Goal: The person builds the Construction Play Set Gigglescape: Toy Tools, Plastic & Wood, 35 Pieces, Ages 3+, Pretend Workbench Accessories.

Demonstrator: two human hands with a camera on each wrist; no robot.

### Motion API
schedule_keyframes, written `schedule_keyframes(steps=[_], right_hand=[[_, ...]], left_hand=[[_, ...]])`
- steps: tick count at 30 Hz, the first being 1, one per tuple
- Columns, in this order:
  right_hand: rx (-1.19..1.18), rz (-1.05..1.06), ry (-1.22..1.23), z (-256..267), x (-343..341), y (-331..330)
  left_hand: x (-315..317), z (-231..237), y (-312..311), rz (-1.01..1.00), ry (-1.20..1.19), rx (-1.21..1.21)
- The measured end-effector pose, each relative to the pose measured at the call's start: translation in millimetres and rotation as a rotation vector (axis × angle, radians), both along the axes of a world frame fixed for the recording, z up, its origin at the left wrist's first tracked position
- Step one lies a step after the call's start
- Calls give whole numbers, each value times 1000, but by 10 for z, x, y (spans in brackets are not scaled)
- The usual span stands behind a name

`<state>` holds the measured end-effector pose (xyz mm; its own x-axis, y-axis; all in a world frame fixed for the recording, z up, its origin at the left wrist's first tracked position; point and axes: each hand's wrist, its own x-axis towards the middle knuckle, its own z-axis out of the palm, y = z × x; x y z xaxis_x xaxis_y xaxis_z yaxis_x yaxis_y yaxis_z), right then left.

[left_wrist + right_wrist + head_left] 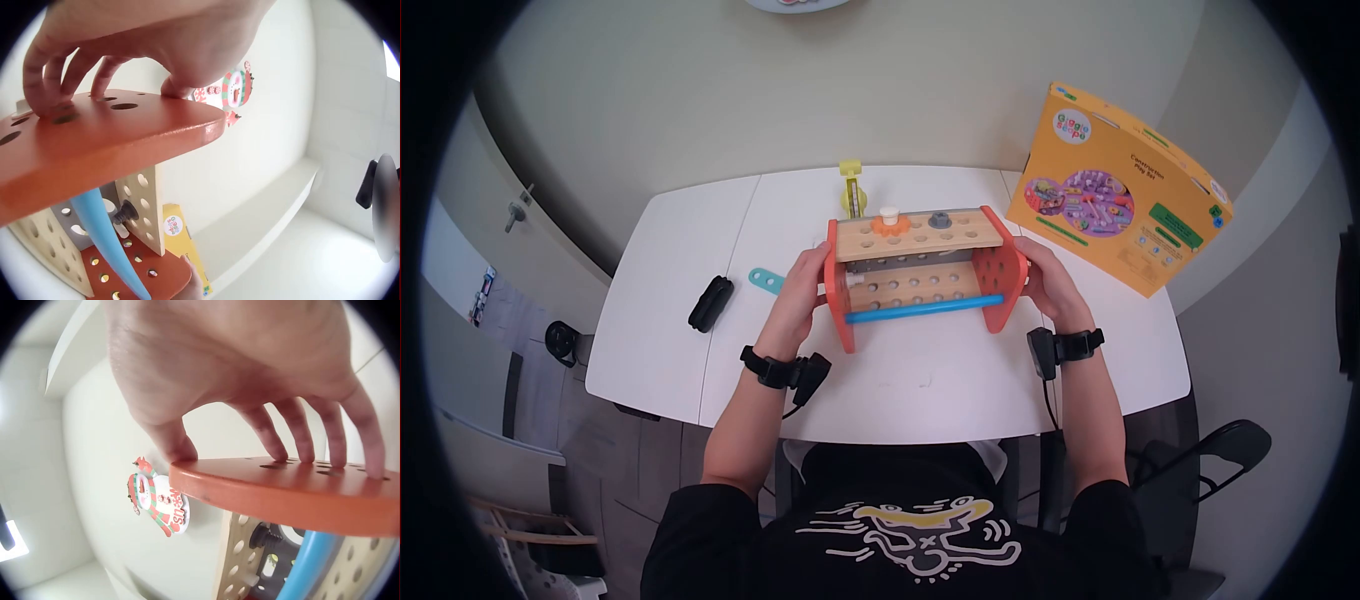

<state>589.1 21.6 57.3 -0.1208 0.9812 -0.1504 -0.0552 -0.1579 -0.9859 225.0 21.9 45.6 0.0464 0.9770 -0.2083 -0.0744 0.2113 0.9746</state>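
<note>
A wooden toy workbench (893,251) stands between both hands, with red perforated side panels (998,285) and a blue rod (925,310) across its front. My left hand (800,290) holds the left side panel, fingertips on its outer face and thumb at its edge. On the opposite side, my right hand (1055,285) grips the right panel in much the same way; the right wrist view shows bent fingers against the red panel (287,497). An orange gear (890,229) with a white peg (889,213) and a grey bolt (940,220) sit on the top board.
At the right rear of the white table (650,370) stands a yellow toy box (1090,150). To the left lie a black case (711,304) and a turquoise strip with holes (765,279). Behind the workbench is a yellow-green item (853,195). A black chair (1240,440) is at the right.
</note>
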Motion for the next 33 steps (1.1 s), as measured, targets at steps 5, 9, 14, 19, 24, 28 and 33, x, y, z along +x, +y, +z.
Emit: schedule_keyframes(steps=[5,9,14,19,24,28,33], right_hand=[[95,96,46,-23,59,-12],[195,142,131,-19,75,-69],[299,198,234,-131,84,-44],[421,222,280,-266,119,10],[304,192,281,-278,139,-11],[411,108,147,-407,150,34],[441,107,100,-497,137,5]], left_hand=[[-61,81,-87,-12,-44,96],[-142,20,-58,-10,-37,172],[-191,-16,-66,-93,-94,319],[-192,64,-129,-138,-50,369],[-226,-5,-119,-215,-109,354],[-210,-166,-101,-214,19,428],[-229,-272,-99,-202,21,400]])
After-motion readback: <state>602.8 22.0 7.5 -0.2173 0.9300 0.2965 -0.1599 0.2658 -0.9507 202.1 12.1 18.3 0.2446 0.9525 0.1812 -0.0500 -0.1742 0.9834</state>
